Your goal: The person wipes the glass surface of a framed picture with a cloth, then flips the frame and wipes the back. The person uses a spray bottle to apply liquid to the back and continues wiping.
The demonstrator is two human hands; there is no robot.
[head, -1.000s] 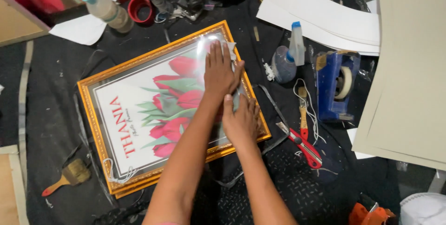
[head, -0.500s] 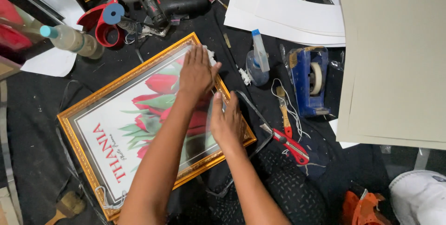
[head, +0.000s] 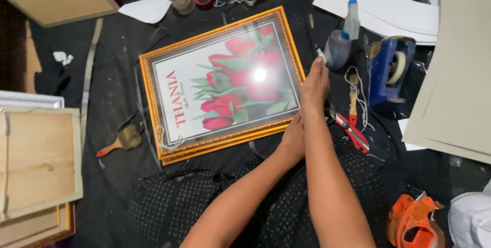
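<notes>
left hand [head: 294,138] grips gold picture frame [head: 221,84] corner | right hand [head: 314,81] lies flat along its edge | blue tape holder [head: 388,69] near

Gold frame [head: 221,148] — red tulips, green leaves; cloth [head: 102,176] seemingly black.

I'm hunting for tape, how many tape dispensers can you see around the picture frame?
2. A blue tape dispenser stands right of the spray bottle; an orange tape dispenser lies at the bottom right, partly cut off. Others may be hidden in the clutter.

Single head cam, steep downward look, close over framed picture [head: 225,81] on floor.
</notes>
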